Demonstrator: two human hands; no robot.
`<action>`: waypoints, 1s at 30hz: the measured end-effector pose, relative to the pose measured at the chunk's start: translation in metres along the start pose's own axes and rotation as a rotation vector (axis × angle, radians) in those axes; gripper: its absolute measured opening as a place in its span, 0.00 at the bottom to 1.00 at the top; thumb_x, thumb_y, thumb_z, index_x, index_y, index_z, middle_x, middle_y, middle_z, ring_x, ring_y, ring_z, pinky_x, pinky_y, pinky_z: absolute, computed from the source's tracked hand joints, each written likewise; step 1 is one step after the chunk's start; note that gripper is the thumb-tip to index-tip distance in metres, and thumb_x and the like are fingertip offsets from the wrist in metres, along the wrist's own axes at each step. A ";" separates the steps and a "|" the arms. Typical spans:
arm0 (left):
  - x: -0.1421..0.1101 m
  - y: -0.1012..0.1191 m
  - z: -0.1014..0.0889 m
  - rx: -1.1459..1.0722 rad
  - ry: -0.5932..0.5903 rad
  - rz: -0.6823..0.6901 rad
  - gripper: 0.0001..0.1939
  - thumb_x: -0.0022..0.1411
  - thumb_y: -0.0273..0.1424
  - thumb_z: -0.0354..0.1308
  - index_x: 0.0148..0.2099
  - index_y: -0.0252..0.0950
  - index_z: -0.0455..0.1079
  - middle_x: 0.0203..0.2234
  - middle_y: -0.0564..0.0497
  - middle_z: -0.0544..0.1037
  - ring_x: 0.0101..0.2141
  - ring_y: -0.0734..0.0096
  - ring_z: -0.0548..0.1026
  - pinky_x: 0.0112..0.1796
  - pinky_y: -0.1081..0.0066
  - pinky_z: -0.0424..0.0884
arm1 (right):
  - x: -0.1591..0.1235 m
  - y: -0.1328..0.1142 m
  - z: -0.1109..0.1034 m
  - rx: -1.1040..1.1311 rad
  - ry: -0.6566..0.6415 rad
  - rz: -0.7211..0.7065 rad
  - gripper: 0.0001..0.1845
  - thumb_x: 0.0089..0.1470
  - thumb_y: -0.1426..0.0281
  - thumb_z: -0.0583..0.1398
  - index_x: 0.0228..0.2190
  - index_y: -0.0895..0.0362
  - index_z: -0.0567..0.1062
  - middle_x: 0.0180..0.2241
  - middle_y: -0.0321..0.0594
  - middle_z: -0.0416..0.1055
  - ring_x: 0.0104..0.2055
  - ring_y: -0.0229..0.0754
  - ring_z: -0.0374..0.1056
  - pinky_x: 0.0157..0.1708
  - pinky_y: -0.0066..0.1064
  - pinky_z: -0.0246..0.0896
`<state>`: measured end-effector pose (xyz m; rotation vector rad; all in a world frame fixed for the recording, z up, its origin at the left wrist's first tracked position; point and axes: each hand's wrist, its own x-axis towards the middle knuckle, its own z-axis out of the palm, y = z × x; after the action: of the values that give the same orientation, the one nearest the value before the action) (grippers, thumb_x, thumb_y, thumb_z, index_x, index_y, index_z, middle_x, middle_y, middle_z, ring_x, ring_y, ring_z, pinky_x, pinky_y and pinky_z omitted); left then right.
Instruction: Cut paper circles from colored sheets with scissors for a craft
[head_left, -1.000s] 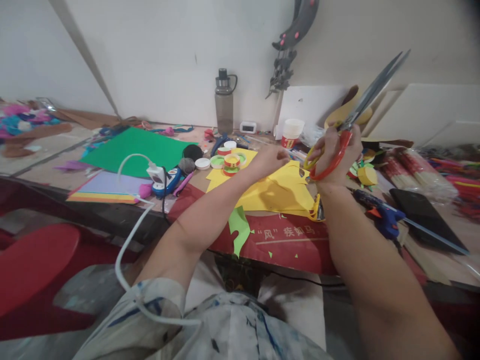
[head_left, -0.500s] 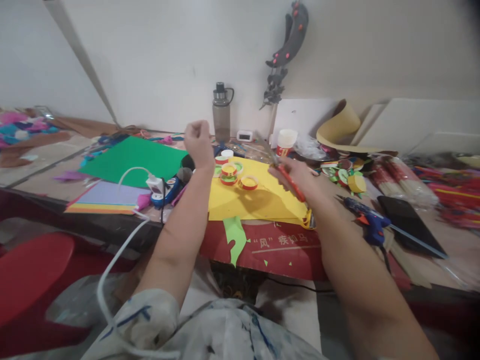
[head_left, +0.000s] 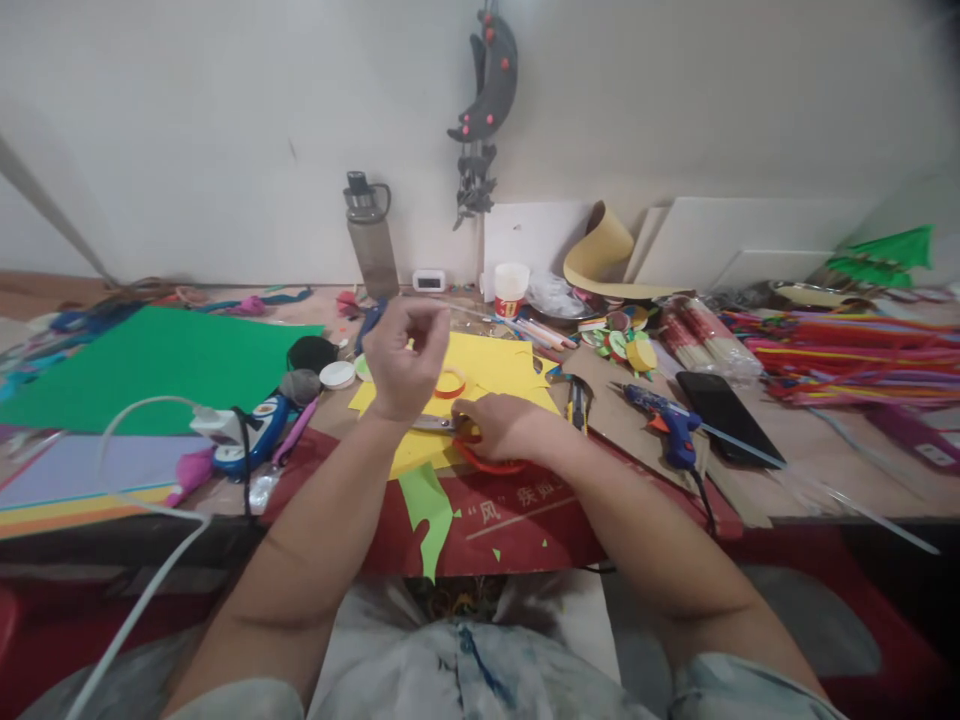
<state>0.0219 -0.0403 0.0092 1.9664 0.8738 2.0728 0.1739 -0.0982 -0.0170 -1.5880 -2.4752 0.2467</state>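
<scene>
My left hand (head_left: 406, 355) is raised over the yellow paper (head_left: 510, 352), its fingers pinched together; whatever they hold is too small or hidden to make out. Low over the paper's front edge, my right hand (head_left: 499, 428) has its fingers on a pair of scissors (head_left: 491, 462) with red handles. The blades point left, beneath my left wrist. Between the hands lies a red and yellow ring (head_left: 450, 384). A light green paper scrap (head_left: 429, 518) rests on the red board (head_left: 525, 530) in front.
A utility knife (head_left: 577, 403), a blue glue gun (head_left: 667, 425) and a black phone (head_left: 729, 418) lie to the right. Green sheets (head_left: 165, 365) and a blue device (head_left: 251, 440) are at left. A bottle (head_left: 371, 240) and paper cup (head_left: 511, 290) stand behind.
My right hand has come down and left with the scissors, from above the paper's right side to its front edge. My left hand stays pinched. The view has turned right.
</scene>
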 end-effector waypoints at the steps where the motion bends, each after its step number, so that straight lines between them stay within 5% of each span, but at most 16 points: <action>1: -0.004 0.002 0.004 -0.002 -0.067 -0.028 0.09 0.66 0.39 0.63 0.38 0.39 0.75 0.26 0.54 0.75 0.25 0.75 0.69 0.27 0.72 0.65 | -0.001 -0.003 0.000 -0.023 -0.100 -0.034 0.16 0.56 0.65 0.69 0.47 0.52 0.82 0.38 0.46 0.83 0.38 0.54 0.80 0.31 0.36 0.67; 5: -0.014 0.000 0.015 -0.047 -0.225 -0.144 0.07 0.65 0.36 0.62 0.36 0.39 0.75 0.22 0.55 0.72 0.23 0.75 0.68 0.26 0.73 0.65 | -0.009 -0.017 -0.010 -0.094 -0.239 -0.064 0.26 0.63 0.65 0.64 0.61 0.52 0.77 0.51 0.49 0.81 0.52 0.57 0.79 0.47 0.39 0.72; 10: -0.026 0.004 0.022 -0.079 -0.317 -0.231 0.06 0.66 0.34 0.60 0.36 0.39 0.74 0.21 0.56 0.73 0.22 0.74 0.69 0.26 0.72 0.65 | -0.017 -0.008 -0.030 -0.034 -0.243 -0.127 0.21 0.62 0.63 0.66 0.55 0.51 0.83 0.57 0.49 0.78 0.57 0.57 0.76 0.56 0.41 0.70; 13: -0.039 0.015 0.026 -0.057 -0.409 -0.115 0.07 0.68 0.35 0.59 0.37 0.40 0.75 0.24 0.53 0.77 0.25 0.72 0.72 0.30 0.71 0.70 | -0.009 0.020 -0.035 0.095 -0.159 -0.011 0.19 0.65 0.66 0.63 0.55 0.55 0.83 0.51 0.50 0.82 0.52 0.53 0.78 0.54 0.37 0.70; 16: -0.054 0.021 0.030 -0.107 -0.736 0.187 0.08 0.69 0.32 0.57 0.36 0.40 0.76 0.27 0.50 0.81 0.29 0.70 0.77 0.35 0.70 0.74 | 0.009 0.047 -0.027 -0.029 0.028 0.170 0.21 0.66 0.67 0.61 0.57 0.60 0.80 0.52 0.57 0.80 0.55 0.57 0.77 0.55 0.42 0.69; 20: -0.071 0.015 0.031 -0.213 -0.997 0.519 0.06 0.69 0.27 0.59 0.41 0.39 0.77 0.30 0.48 0.83 0.31 0.70 0.81 0.36 0.72 0.75 | 0.024 0.057 -0.007 -0.138 0.050 0.309 0.30 0.69 0.60 0.59 0.64 0.65 0.72 0.58 0.65 0.74 0.64 0.64 0.70 0.61 0.48 0.64; 26: -0.075 0.005 0.018 -0.335 -0.703 0.569 0.03 0.70 0.26 0.59 0.41 0.35 0.74 0.26 0.50 0.81 0.26 0.73 0.78 0.29 0.73 0.71 | 0.024 0.053 0.004 -0.153 -0.132 0.389 0.34 0.67 0.59 0.61 0.68 0.63 0.66 0.61 0.64 0.71 0.66 0.65 0.66 0.60 0.46 0.64; 30: -0.072 -0.001 0.015 -0.298 -0.643 0.490 0.05 0.71 0.27 0.58 0.40 0.36 0.74 0.26 0.51 0.82 0.25 0.75 0.78 0.30 0.74 0.72 | 0.025 0.059 0.004 -0.195 -0.172 0.364 0.29 0.67 0.60 0.61 0.62 0.64 0.71 0.59 0.63 0.72 0.65 0.62 0.67 0.60 0.43 0.62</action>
<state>0.0452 -0.0698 -0.0543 2.5849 -0.0441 1.4393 0.2146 -0.0509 -0.0334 -2.1848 -2.3738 0.2043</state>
